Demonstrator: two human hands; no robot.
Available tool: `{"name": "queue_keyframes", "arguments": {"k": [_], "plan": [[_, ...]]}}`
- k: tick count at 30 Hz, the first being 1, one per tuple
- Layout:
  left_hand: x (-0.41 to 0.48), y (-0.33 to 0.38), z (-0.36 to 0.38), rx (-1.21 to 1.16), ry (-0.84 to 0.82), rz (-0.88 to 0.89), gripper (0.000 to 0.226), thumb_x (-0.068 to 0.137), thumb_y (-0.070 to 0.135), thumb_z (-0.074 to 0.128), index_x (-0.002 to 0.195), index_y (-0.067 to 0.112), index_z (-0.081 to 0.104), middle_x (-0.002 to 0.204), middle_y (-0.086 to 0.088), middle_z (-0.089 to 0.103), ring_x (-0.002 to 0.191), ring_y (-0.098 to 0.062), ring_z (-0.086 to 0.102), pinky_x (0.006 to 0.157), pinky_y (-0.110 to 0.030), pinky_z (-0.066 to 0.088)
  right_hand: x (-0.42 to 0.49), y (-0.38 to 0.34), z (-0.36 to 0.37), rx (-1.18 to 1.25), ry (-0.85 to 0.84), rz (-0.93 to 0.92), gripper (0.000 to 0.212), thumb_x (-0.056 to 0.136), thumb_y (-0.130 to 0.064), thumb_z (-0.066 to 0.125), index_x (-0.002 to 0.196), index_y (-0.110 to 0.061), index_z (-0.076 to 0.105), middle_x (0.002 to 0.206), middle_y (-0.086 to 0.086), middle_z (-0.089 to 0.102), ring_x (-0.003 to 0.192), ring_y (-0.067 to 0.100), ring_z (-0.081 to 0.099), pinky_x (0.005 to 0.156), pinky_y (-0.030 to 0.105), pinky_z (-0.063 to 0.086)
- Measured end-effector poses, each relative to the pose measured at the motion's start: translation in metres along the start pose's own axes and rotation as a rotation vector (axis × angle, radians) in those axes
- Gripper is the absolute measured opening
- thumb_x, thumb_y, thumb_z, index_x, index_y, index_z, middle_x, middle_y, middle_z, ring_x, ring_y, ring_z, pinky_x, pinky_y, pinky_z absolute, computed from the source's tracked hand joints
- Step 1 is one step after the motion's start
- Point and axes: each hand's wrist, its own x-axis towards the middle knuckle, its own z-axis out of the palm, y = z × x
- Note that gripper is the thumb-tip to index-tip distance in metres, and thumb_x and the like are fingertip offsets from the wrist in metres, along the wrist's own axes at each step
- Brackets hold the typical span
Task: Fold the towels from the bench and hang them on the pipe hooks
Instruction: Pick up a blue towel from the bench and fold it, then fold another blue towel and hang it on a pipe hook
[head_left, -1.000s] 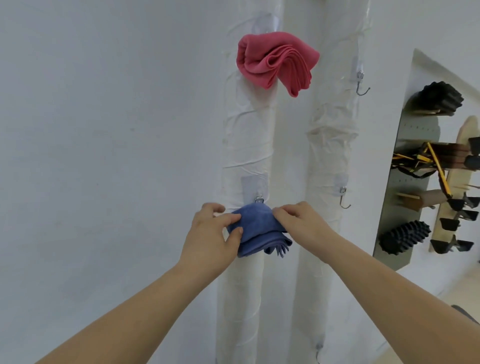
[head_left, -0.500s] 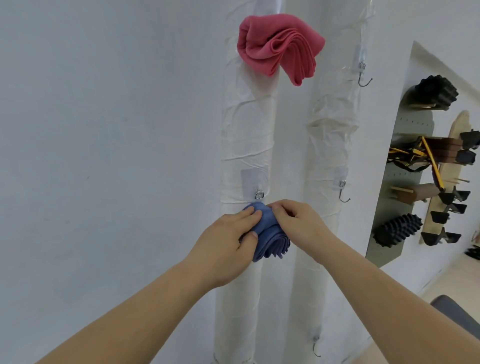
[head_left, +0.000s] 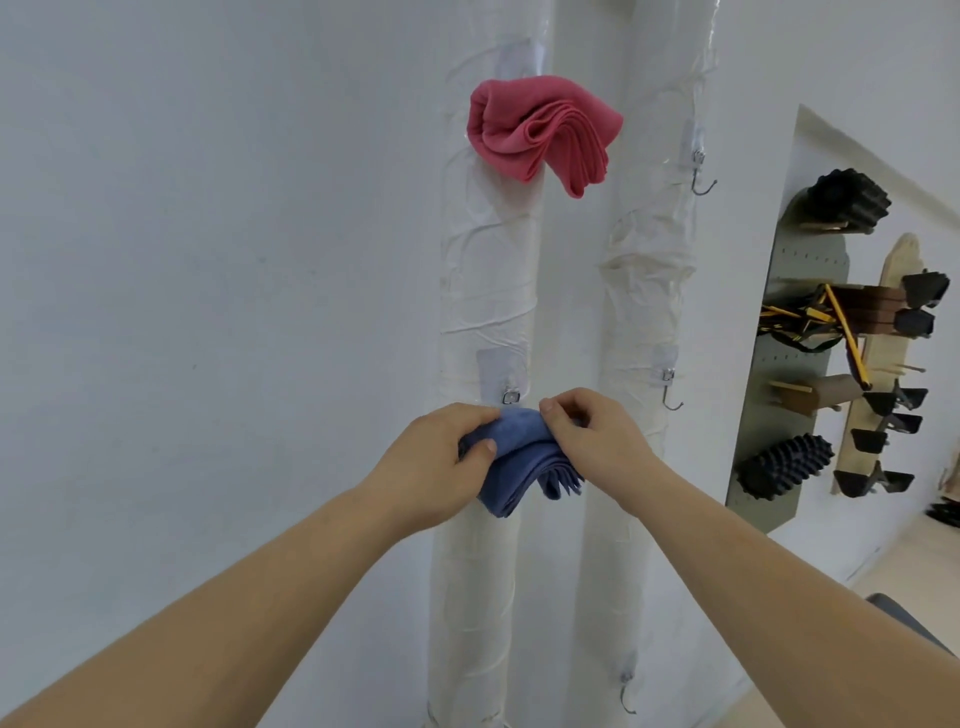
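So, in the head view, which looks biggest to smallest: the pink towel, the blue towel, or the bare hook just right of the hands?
1. Pink towel, clearly largest.
2. Blue towel, though the left hand and right hand cover part of it.
3. Bare hook, far the smallest.

Left hand (head_left: 436, 457) and right hand (head_left: 592, 441) grip folded blue towel (head_left: 519, 467) against left pipe (head_left: 488, 260), just below metal hook clip (head_left: 510, 396). Left thumb lies across towel front; right fingers curl at its top edge; folded layers droop beneath. Pink towel (head_left: 535, 130) hangs bunched higher on same pipe. Right pipe (head_left: 644, 291) carries bare upper hook (head_left: 701, 179), middle hook (head_left: 671, 397), lower hook (head_left: 627, 699). White wall (head_left: 208, 260) at left. Grey pegboard (head_left: 779, 358) far right holds black rollers, clamps, yellow-black straps.
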Motion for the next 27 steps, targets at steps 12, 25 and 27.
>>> {"name": "queue_keyframes", "arguments": {"k": [12, 25, 27], "plan": [[-0.063, 0.002, -0.006, -0.031, 0.264, -0.053, 0.021, 0.095, 0.022, 0.063, 0.113, 0.032, 0.068, 0.11, 0.02, 0.064, 0.102, -0.002, 0.062, 0.086, -0.017, 0.05, -0.076, -0.004, -0.017, 0.048, 0.239, -0.135, 0.011, 0.096, -0.022, 0.063, 0.104, -0.027, 0.068, 0.103, -0.013, 0.067, 0.094, -0.002, 0.061, 0.074, 0.0, 0.042], [-0.297, -0.033, 0.162, -0.289, -0.236, -0.585, 0.023, 0.095, 0.023, 0.064, 0.102, 0.044, 0.069, 0.085, 0.024, 0.069, 0.068, -0.006, 0.066, 0.072, -0.025, 0.057, -0.314, 0.151, 0.029, 0.115, -0.44, 0.648, 0.018, 0.099, -0.032, 0.063, 0.092, -0.019, 0.074, 0.088, 0.005, 0.077, 0.087, 0.026, 0.074, 0.079, 0.036, 0.059], [-0.343, -0.031, 0.182, -0.315, -0.386, -0.607, 0.026, 0.094, 0.022, 0.064, 0.099, 0.047, 0.066, 0.083, 0.014, 0.072, 0.064, -0.006, 0.066, 0.068, -0.027, 0.057, -0.374, 0.165, 0.023, 0.05, -0.466, 0.738, 0.024, 0.099, -0.038, 0.061, 0.092, -0.019, 0.073, 0.09, 0.007, 0.076, 0.086, 0.024, 0.073, 0.08, 0.037, 0.058]]}}
